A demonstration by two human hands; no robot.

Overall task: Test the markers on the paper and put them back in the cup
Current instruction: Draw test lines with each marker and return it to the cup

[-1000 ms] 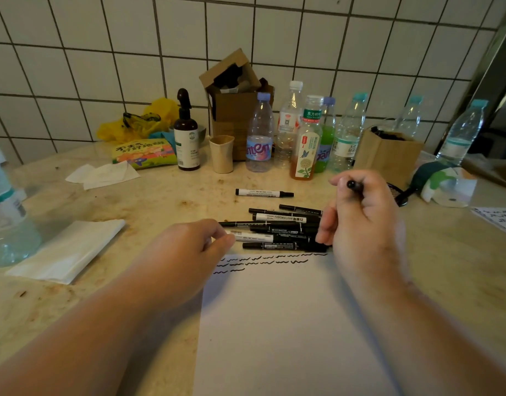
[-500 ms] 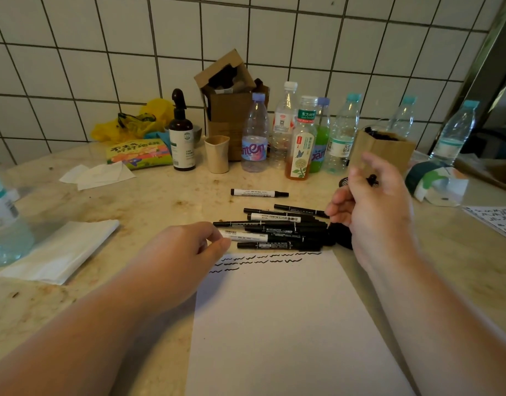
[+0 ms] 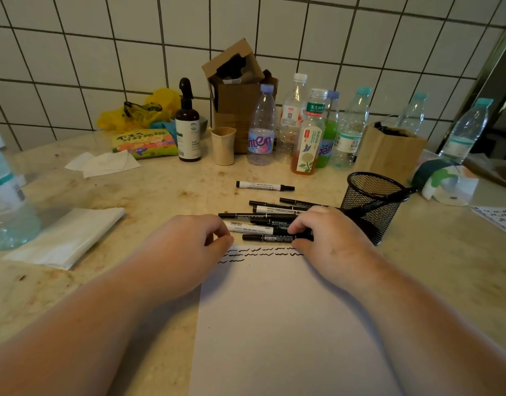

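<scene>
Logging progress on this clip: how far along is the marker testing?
Done: squiggles fill the paper's top edge, and one marker leans in the mesh cup. In hand: the right hand has a grip on the nearest marker. Left: the pile and a stray marker.

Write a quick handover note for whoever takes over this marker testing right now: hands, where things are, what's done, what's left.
Left hand: loosely curled, resting at the top left corner of the paper, holding nothing.
Right hand: fingers curled on the nearest marker in the marker pile, just above the paper.
Mesh cup: right of the pile, one marker leaning in it.
One lone marker lies apart, behind the pile.
Done: short rows of test squiggles at the paper's top edge.
Left: test the pile and the lone marker, then put each in the cup.
</scene>
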